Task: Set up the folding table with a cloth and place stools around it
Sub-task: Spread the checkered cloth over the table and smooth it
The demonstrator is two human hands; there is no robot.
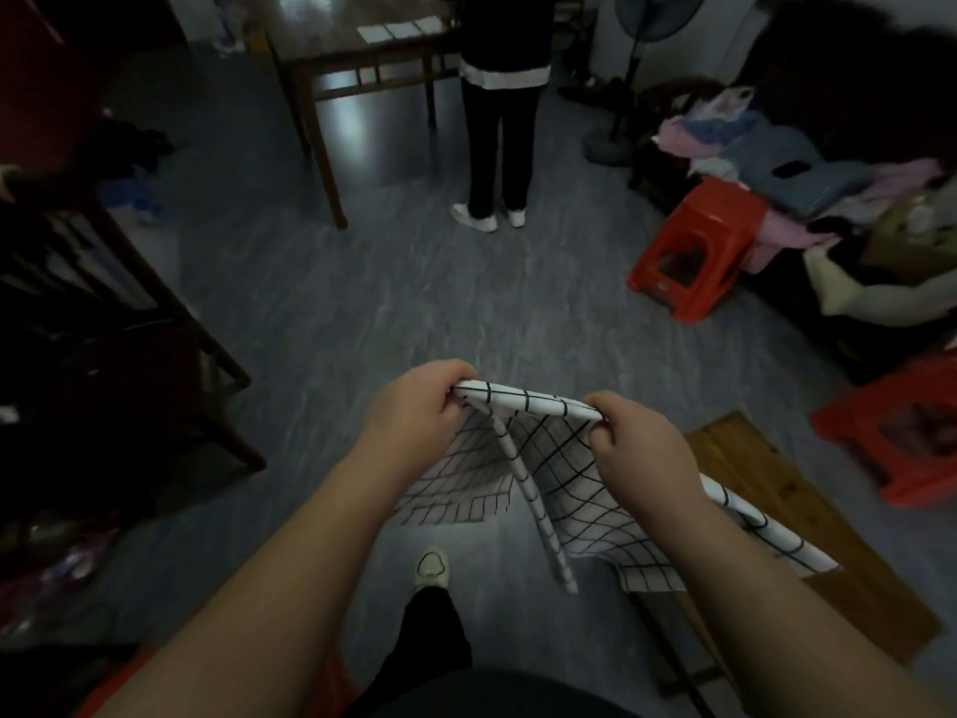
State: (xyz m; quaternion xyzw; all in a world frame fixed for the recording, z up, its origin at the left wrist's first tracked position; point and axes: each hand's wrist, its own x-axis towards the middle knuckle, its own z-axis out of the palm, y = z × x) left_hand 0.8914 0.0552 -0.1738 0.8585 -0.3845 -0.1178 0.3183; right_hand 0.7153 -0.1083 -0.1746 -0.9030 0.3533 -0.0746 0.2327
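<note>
Head view: our left hand [414, 412] and right hand [637, 437] curl their fingers tight round the top edge of a soft white cloth [569, 484] gridded with thin black lines, which hangs in folds above the grey marbled floor [362, 303]. A brown plank bench [766, 469] lies just right. Farther off stand two red moulded plastic stools [699, 241], then a glossy dark wooden table [321, 38].

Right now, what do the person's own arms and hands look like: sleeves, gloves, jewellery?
The left hand and right hand wear no gloves; no watch, ring or bracelet shows. Both arms are bare, with no sleeves in view.
</note>
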